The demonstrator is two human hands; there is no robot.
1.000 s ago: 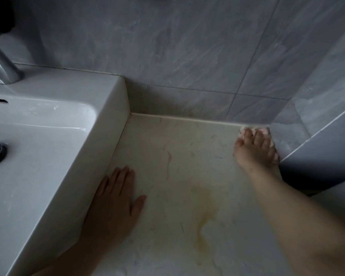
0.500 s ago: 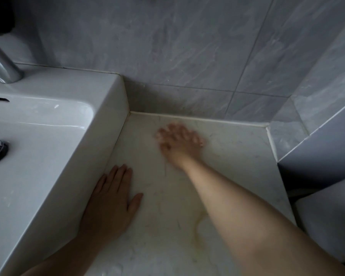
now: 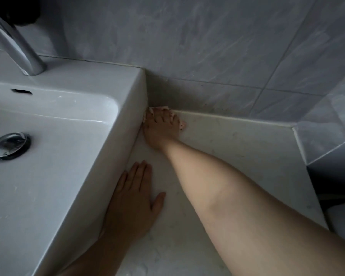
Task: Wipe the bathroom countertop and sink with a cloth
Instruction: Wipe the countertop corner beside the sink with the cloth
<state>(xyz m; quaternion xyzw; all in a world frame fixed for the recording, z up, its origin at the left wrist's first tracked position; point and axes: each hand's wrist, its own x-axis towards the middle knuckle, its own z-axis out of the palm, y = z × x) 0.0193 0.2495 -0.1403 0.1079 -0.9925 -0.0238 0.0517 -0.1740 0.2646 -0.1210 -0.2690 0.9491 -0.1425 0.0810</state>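
**Cloth pressed into the back corner beside the sink**

Right hand [image 3: 160,129] makes the working grip: its fingers are spread and curled down over a small pale cloth [image 3: 161,107], pinning it flat against the bench [image 3: 237,148] rather than pinching it. Only slivers of the cloth show, one past the fingertips at the wall line and one by the little-finger side, so its shape and long axis are hard to judge; it seems to be bunched under the palm. What shows lies along the seam where the bench meets the grey tiled wall [image 3: 207,46], right in the corner formed with the side of the sink [image 3: 84,176]. The right forearm runs diagonally from the lower right of the view up to that corner, fingers pointing toward the wall.

Left hand [image 3: 132,200] lies flat and empty on the bench, palm down, fingers together and pointing toward the wall, thumb splayed to the right. Its outer edge sits just beside the sink's side wall, possibly touching it.

The sink is a white rectangular basin standing above the bench, with a chrome drain plug [image 3: 9,146] in its bowl, an overflow slot on the back wall, and a chrome tap [image 3: 18,48] rising from its rear ledge. The bench surface is pale and faintly marbled.
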